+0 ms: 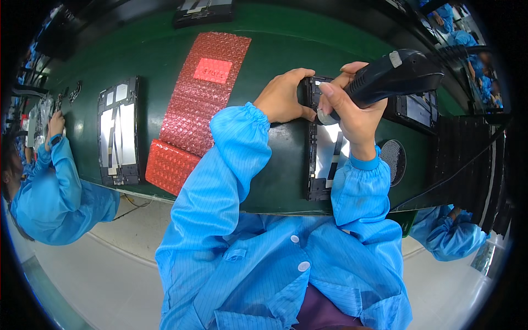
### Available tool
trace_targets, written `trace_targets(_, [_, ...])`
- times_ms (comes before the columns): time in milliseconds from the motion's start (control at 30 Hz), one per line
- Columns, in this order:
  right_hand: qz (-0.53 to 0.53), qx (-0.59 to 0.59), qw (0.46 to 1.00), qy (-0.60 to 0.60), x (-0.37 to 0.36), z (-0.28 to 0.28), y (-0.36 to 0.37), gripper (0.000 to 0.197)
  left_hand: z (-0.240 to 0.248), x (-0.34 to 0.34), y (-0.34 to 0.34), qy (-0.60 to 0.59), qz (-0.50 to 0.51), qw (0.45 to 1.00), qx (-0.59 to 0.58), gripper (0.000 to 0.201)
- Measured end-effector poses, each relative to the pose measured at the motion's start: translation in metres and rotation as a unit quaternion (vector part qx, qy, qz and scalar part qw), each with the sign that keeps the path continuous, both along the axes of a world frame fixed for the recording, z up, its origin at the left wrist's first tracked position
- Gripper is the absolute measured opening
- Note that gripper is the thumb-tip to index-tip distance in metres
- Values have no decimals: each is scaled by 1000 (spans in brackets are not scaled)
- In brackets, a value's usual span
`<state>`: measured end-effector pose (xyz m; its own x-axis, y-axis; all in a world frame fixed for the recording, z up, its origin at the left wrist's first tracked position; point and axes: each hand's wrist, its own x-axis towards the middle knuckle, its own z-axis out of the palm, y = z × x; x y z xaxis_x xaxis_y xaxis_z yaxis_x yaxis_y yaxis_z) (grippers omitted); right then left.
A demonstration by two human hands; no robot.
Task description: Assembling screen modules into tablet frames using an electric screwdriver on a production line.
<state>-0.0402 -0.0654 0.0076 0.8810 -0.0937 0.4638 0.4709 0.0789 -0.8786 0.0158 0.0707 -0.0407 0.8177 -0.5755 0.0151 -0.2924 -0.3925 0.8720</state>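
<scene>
A black tablet-like device (324, 151) with silvery inner plates lies upright on the green table in front of me. My left hand (283, 96) grips its upper left edge, forefinger at the top corner and thumb lower down on the frame. Wrapped in my right hand (355, 110) is a black corded handheld tool (390, 77) with vent slots, tilted over the device's upper part. The tool's lower end is near my left thumb; my fingers partly hide it, so I cannot tell whether it touches the device.
A similar open device (118, 132) lies left, beside red bubble wrap (206, 93) and a red bubble-wrap packet (170, 165). Another device (418, 110) and a round dish of small grains (393, 159) are at right. A co-worker's hand (56, 124) is far left. A cable crosses the right side.
</scene>
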Motion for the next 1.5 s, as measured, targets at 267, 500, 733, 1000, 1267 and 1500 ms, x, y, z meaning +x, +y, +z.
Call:
trace_targets(267, [4,-8,1000,-7,0,-2,-1,30,-2,0,-1,4,1,1000,-5,82])
trace_targets(500, [1,-88,996,-13,-14,-6,7,34,-1,4,1,35,-8,999,-27,82])
trace_targets(733, [-74,-49,996,-8,-17,-6,9,36,-14,3,-3,-114,11,992,-53,82])
trace_targets(1000, [-202,-1,977,-72,-43,35,-84,44,6,-2,-3,53,-11,998,18,86])
trace_targets(1267, [-268,57,959,-68,-83,-2,-173,30,2,-3,-4,67,6,998,-11,88])
trace_targets(1500, [-273,47,960,-42,-79,-11,-174,30,11,-13,-10,104,-8,994,-44,88])
